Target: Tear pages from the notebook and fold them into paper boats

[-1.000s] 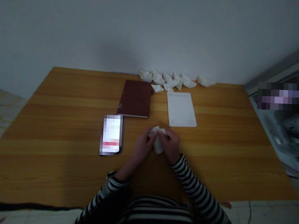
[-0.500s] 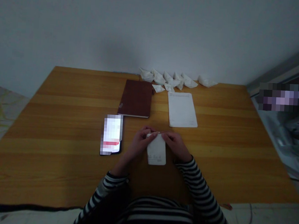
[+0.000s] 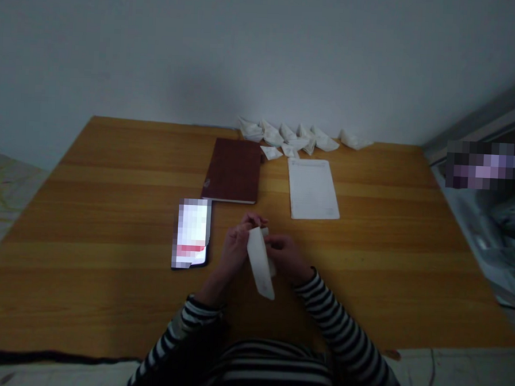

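Observation:
A folded sheet of paper [image 3: 260, 262] is held above the near middle of the table, tilted, with its layers parting on the right side. My left hand [image 3: 236, 245] grips its upper left edge, fingers bent round the top. From the right, my right hand [image 3: 286, 253] pinches the paper near its upper part; its fingertips are partly hidden behind the sheet. A phone [image 3: 192, 234] with a lit, blurred screen lies left of my left hand. Beyond my hands are a dark red notebook [image 3: 234, 170] and a white lined paper pad [image 3: 313, 189].
Several folded white paper boats [image 3: 292, 136] stand along the table's back edge by the wall [image 3: 264, 55]. The wooden table [image 3: 392, 252] runs out to both sides. Past its right edge are blurred items and a clear plastic bag [image 3: 504, 255].
The folded paper has turned from facing me flat to a slanted, edge-on pose, and its layers have parted. My right hand has shifted slightly left and down.

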The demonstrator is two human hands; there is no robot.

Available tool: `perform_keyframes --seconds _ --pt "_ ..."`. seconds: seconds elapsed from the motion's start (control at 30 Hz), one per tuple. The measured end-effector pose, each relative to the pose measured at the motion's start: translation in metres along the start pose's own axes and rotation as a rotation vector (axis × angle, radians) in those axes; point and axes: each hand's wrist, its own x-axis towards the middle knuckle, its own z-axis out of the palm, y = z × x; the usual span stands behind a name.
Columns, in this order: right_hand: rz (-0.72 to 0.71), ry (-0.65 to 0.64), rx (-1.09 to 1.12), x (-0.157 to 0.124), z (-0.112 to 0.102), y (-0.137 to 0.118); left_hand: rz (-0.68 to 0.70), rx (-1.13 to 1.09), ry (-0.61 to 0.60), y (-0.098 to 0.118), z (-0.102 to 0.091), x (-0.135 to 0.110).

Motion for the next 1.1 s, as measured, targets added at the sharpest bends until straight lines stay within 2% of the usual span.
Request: perform_keyframes --seconds 0.1,0.17,0.3,0.4,0.5,0.6,0.77,0.9,1.1 --pt "-0.098 0.188 -0.078 0.001 -0.001 0.001 0.098 -0.052 -0.008 -0.004 -0.001 0.003" --pt "-0.192 0.233 -0.197 0.0 -0.003 -0.002 0.11 0.023 0.048 -0.007 -0.002 0.004" --pt "-0.278 0.182 -0.361 -0.002 -0.005 -0.009 0.086 0.274 0.166 -0.01 -0.002 0.006" --pt "-0.24 0.176 -0.285 -0.001 -0.006 -0.008 0.08 0.378 0.137 -0.009 -0.004 0.005" --pt "-0.213 0.223 -0.268 0.0 -0.006 -0.006 0.068 0.41 0.132 -0.009 -0.004 0.004" --pt "-0.269 0.289 -0.401 -0.001 -0.004 -0.004 0.049 0.413 0.162 -0.012 -0.001 0.001" --pt "-0.39 0.323 -0.585 -0.004 0.003 -0.002 0.065 0.363 0.172 -0.015 0.004 -0.002" --pt "-0.417 0.41 -0.592 -0.004 0.004 0.002 0.114 0.292 0.091 -0.012 0.008 -0.002" --pt "-0.395 0.451 -0.519 -0.003 0.006 0.006 0.085 0.263 0.136 -0.011 0.011 -0.003"
